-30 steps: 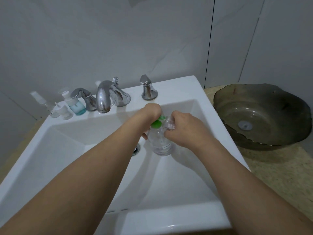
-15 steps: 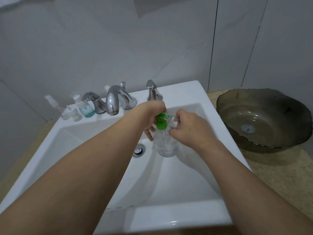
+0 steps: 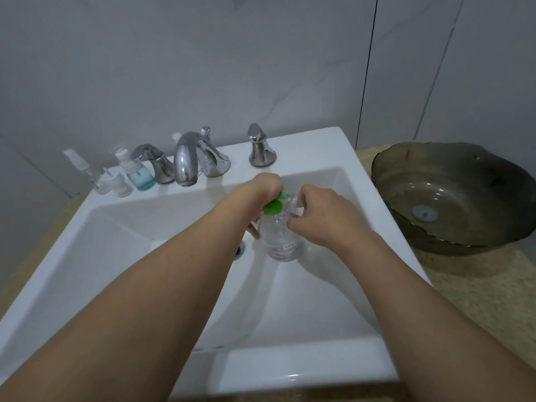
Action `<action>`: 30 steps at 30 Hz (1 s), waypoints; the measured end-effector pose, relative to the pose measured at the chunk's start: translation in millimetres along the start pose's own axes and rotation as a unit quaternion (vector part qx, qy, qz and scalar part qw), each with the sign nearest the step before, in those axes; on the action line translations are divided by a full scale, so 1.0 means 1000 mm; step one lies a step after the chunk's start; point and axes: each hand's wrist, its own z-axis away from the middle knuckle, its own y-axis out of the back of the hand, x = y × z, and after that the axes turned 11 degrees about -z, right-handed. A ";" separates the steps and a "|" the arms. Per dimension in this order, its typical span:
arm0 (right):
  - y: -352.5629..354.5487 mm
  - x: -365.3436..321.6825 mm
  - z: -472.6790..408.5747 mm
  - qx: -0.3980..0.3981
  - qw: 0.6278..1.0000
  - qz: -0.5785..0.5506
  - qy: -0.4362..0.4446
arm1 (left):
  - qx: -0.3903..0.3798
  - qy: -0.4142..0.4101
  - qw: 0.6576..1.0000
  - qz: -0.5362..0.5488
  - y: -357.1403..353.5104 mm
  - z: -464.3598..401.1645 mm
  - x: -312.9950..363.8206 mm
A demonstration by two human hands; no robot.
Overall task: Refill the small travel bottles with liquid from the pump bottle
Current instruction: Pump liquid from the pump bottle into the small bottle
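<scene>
A clear pump bottle with a green pump head stands in the white sink near the drain. My left hand grips the green pump head from above. My right hand holds a small clear travel bottle up against the pump's spout; my fingers hide most of it. On the sink's back left ledge stand a small bottle with blue liquid, a small white-capped bottle and a thin spray bottle.
A chrome faucet with two handles sits on the sink's back ledge. The drain lies left of the pump bottle. A dark glass bowl rests on the beige counter at the right.
Both hands stay on the pump head and the travel bottle; my left hand has lowered a little on the green head. The camera view has shifted slightly.
</scene>
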 end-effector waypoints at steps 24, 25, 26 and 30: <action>0.000 0.001 -0.001 -0.010 1.000 -0.019 -0.007 | 0.020 -0.020 0.999 -0.031 -0.001 0.000 0.003; -0.001 0.001 -0.001 -0.011 1.000 -0.023 -0.006 | 0.015 -0.016 0.999 -0.024 0.000 -0.001 0.001; -0.001 0.000 -0.001 -0.009 1.000 -0.026 -0.003 | 0.006 -0.012 1.000 -0.015 0.002 0.000 0.000; 0.002 -0.002 0.000 0.022 0.999 -0.022 0.014 | -0.082 0.000 0.996 0.024 0.015 0.002 0.003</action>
